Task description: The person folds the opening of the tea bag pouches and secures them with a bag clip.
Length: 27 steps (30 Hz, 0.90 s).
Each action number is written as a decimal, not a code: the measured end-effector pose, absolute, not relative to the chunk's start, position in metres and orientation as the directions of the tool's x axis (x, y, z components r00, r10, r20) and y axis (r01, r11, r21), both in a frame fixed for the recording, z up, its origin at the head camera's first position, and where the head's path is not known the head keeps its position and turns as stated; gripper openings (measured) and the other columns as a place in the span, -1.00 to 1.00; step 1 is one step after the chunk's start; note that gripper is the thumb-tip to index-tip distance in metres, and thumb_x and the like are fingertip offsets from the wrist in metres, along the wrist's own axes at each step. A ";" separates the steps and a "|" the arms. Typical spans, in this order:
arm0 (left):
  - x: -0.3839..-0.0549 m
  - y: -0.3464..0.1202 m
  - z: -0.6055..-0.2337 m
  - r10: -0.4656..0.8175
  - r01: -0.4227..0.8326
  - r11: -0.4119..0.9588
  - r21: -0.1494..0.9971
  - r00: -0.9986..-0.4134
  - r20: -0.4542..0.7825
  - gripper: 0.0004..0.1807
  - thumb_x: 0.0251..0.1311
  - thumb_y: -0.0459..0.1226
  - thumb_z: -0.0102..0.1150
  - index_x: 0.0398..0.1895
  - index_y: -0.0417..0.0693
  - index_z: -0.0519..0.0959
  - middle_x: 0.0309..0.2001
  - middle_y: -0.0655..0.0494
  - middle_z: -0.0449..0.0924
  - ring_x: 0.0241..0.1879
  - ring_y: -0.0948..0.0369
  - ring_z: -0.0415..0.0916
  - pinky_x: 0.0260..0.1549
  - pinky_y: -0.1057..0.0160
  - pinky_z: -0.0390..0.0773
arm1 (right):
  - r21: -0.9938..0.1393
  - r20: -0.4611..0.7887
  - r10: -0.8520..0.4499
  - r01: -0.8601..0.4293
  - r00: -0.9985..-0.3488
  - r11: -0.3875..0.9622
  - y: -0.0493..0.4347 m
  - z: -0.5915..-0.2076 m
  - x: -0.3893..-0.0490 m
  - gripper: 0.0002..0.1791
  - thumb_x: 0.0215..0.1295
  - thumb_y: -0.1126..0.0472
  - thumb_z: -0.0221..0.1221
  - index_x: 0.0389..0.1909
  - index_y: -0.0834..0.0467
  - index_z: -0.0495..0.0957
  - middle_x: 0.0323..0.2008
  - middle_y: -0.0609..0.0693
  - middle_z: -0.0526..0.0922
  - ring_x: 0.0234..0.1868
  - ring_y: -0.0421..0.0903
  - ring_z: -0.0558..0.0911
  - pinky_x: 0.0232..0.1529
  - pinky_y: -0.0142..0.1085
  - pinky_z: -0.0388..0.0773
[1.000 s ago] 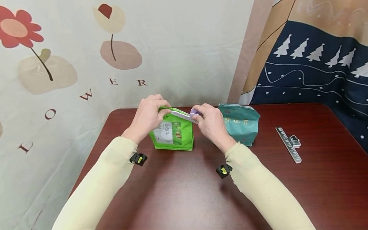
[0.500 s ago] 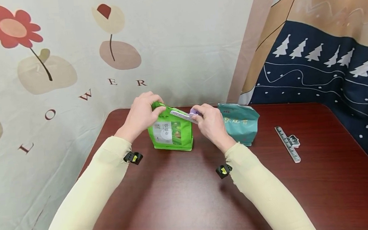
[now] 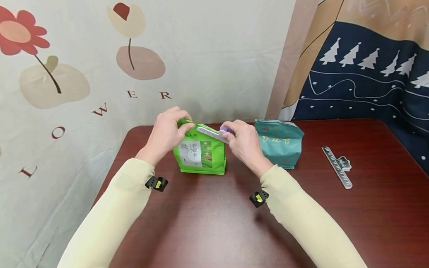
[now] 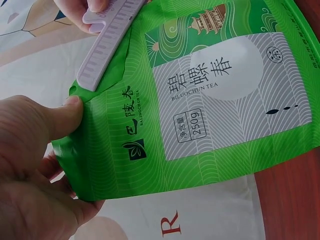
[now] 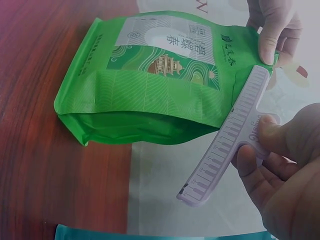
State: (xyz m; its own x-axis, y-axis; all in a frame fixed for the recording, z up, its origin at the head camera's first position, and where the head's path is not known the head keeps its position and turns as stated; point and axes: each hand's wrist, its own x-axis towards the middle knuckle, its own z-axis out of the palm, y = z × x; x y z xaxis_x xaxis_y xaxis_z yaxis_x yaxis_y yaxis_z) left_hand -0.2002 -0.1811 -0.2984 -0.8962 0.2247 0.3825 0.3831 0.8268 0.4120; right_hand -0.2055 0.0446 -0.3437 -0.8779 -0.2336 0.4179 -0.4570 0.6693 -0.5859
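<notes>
A bright green tea bag (image 3: 205,157) stands upright near the back of the table, its label facing forward. My left hand (image 3: 167,131) pinches the bag's top left corner between thumb and fingers. In my right hand (image 3: 244,142) is a pale purple clip (image 5: 227,137) with a piano-key pattern, held by its handle. The clip's long bar lies slantwise along the bag's top edge at the right, overlapping the green film in the left wrist view. Behind the bar, the fingers of the right hand curl round the handle (image 5: 257,132).
Just right of the right hand stands a teal tea bag (image 3: 284,145) with gold lettering. A clear clip with piano keys (image 3: 338,167) lies on the dark red table (image 3: 202,230) further right. Printed cloth (image 3: 213,67) hangs behind the table's back edge.
The left hand has shifted left and slightly up, from beside the clip's tip to the bag's top left corner. The right hand and clip have hardly moved.
</notes>
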 end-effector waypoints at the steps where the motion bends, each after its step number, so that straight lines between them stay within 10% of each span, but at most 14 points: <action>1: -0.200 -0.181 -0.298 0.225 0.383 0.827 0.411 -0.896 0.383 -0.95 0.28 -0.33 0.39 -0.29 -0.14 0.72 -0.31 -0.02 0.57 -0.28 0.01 0.48 -0.25 0.07 0.44 | -0.586 0.420 -0.234 -0.458 -0.877 0.668 0.044 -0.344 -0.205 -0.85 0.36 0.22 0.34 -0.11 0.13 0.77 -0.18 0.08 0.75 -0.20 0.06 0.70 -0.14 -0.08 0.62; 27: -0.200 -0.182 -0.297 0.233 0.387 0.817 0.427 -0.899 0.370 -0.91 0.38 -0.39 0.24 -0.20 -0.19 0.73 -0.25 -0.05 0.60 -0.27 0.01 0.48 -0.24 0.07 0.45 | -0.621 0.448 -0.210 -0.472 -0.869 0.625 0.036 -0.344 -0.206 -0.83 0.36 0.23 0.34 -0.09 0.16 0.77 -0.19 0.08 0.74 -0.18 0.04 0.71 -0.11 -0.11 0.65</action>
